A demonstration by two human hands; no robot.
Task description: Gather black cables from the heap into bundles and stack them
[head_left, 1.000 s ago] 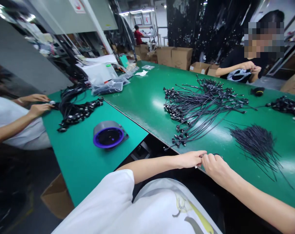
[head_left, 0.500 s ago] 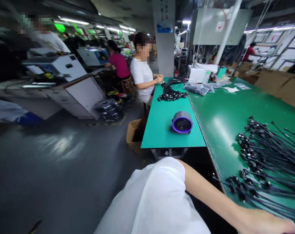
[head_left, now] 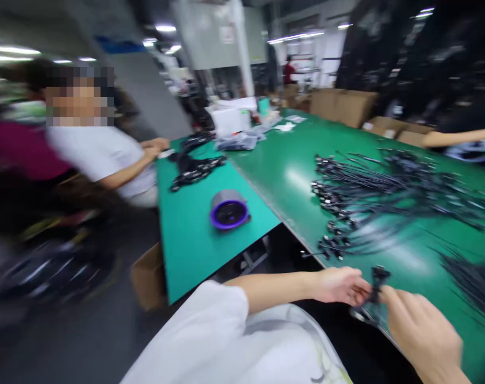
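My left hand [head_left: 340, 286] and my right hand [head_left: 422, 333] meet at the near edge of the green table [head_left: 290, 176]. Both pinch a small black cable with a connector end [head_left: 376, 285] that sticks up between them. The picture is smeared by motion, so finer detail of the fingers is lost. A large pile of black cables with connectors [head_left: 370, 186] lies on the table just beyond my hands. A bundle of thin black ties [head_left: 474, 282] lies to the right of them.
A grey and purple round device [head_left: 229, 209] sits on a lower green bench [head_left: 186, 234] to the left. A person in white [head_left: 102, 154] works there on more black cables [head_left: 194, 168]. Another person's arm [head_left: 454, 138] rests at the far right. Cardboard boxes [head_left: 346, 106] stand behind.
The camera swung left toward the aisle and back to the table. My hands, earlier pressed at the table edge, now hold a cable raised between them.
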